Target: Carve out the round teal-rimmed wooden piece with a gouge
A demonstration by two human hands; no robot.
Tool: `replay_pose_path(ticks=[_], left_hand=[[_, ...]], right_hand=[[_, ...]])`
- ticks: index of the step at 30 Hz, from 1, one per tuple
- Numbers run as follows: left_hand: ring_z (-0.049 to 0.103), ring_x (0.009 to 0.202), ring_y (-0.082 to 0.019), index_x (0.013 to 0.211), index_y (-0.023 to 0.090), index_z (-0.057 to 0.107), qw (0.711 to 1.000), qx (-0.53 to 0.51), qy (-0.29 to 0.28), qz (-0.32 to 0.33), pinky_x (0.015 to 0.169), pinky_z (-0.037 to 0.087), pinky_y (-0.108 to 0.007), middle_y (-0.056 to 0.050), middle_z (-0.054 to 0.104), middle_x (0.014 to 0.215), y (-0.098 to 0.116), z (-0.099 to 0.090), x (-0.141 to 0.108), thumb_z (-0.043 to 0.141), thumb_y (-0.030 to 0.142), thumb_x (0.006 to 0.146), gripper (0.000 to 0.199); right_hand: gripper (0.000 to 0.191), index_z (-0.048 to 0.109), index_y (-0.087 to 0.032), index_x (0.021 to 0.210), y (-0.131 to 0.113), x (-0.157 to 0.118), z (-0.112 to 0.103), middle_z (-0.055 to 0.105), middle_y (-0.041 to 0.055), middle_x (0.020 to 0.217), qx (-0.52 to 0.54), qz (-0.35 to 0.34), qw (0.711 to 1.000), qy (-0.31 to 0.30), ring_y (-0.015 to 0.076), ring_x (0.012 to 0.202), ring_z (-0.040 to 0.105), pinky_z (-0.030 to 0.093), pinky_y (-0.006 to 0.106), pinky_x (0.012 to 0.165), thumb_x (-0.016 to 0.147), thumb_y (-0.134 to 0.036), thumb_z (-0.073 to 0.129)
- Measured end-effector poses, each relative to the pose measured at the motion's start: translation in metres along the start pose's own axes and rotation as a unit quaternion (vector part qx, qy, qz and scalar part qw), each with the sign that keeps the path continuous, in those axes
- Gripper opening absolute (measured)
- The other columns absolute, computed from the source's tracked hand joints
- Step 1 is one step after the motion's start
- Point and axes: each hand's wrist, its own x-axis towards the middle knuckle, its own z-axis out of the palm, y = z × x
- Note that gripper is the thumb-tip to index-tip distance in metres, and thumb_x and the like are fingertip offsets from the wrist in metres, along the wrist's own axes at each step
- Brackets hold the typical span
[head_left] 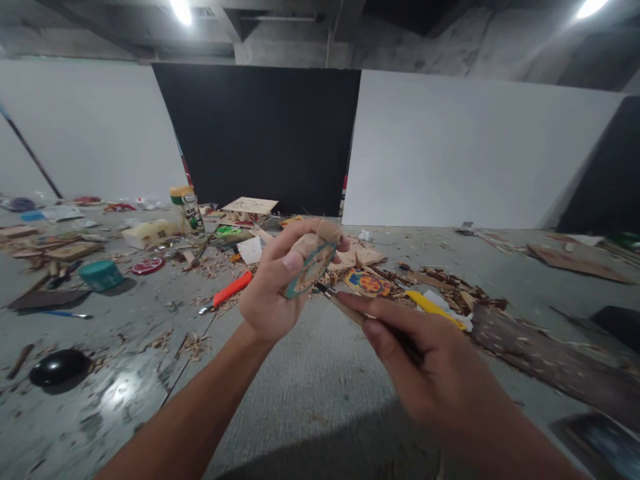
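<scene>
The step in hand looks like close brushwork on a small rounded wood-coloured piece with a turquoise border (314,268), raised above the grey surface (280,400) in front of the person. The left hand (273,283) has it: the fingers curl around the back and far edge while the thumb presses on the near side, leaving the bordered face turned toward the right hand (430,360). That hand's fingers are drawn together in a pen-like grip on a slim brush with a wooden handle and metal collar (345,307). The dark tip sits at the lower edge of the piece; whether it touches cannot be told. Near the hands lie an orange-red plastic-handled cutter (233,289), a disc painted in blue, yellow and red (369,283) and a yellow-handled tool (434,309), among pale wood shavings (197,345). As a judgement, any further stroke calls for a steady left grip, a slight turn of the piece to present its edge, and light pressure so the tip stays within the border.
</scene>
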Motion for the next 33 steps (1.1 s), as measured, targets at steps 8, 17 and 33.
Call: replay_pose_path(ticks=[8, 17, 33], left_hand=[[0.061, 0.084, -0.026, 0.091, 0.019, 0.068, 0.999, 0.035, 0.028, 0.02, 0.08, 0.049, -0.04, -0.008, 0.065, 0.085, -0.002, 0.002, 0.002, 0.058, 0.049, 0.078, 0.034], [0.063, 0.081, -0.024, 0.093, 0.017, 0.069, 0.999, 0.017, 0.026, 0.032, 0.077, 0.052, -0.038, -0.009, 0.068, 0.089, -0.01, -0.004, 0.003, 0.057, 0.048, 0.079, 0.036], [0.067, 0.09, -0.029, 0.097, 0.017, 0.066, 0.998, -0.027, 0.039, 0.043, 0.077, 0.055, -0.041, -0.011, 0.067, 0.092, -0.007, -0.001, 0.003, 0.05, 0.049, 0.082, 0.039]], right_hand=[[0.038, 0.069, -0.023, 0.126, 0.006, 0.001, 0.021, 0.069, 0.0026, 0.071, 0.054, 0.017, 0.998, 0.031, 0.0147, 0.055, 0.057, 0.047, 0.026, 0.051, 0.096, -0.022, 0.045], [0.037, 0.068, -0.021, 0.122, 0.007, 0.01, 0.022, 0.03, -0.01, 0.049, 0.322, 0.194, 0.927, -0.013, 0.0085, 0.04, 0.023, 0.022, 0.019, 0.036, 0.094, -0.038, 0.051], [0.044, 0.054, -0.028, 0.142, 0.003, 0.002, -0.001, 0.067, 0.0087, 0.13, 0.023, 0.002, 0.999, -0.038, 0.0224, 0.121, 0.061, 0.051, 0.039, 0.099, 0.099, -0.03, 0.043]])
